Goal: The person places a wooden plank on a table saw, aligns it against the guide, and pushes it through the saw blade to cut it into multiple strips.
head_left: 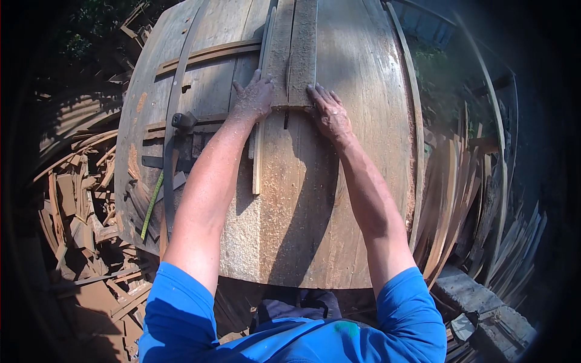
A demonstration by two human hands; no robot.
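A long sawdust-covered board [302, 60], divided by a dark lengthwise line, lies on the wooden tabletop [369, 181] at the upper middle. My left hand [254, 98] lies with spread fingers at the board's left edge, beside a narrow wooden strip [258, 175]. My right hand [331, 116] holds the near right corner of the board, thumb near its end. A short dark slot [286, 121] shows just below the board's end. Sawdust is scattered over the tabletop between my forearms.
Battens [209, 53], a dark metal bar with a clamp-like fitting [180, 121] and a yellow-green tape [151, 206] are at the table's left. Heaped offcuts [85, 218] lie beyond that edge. Long slats [451, 206] and concrete blocks [502, 327] are off the right edge.
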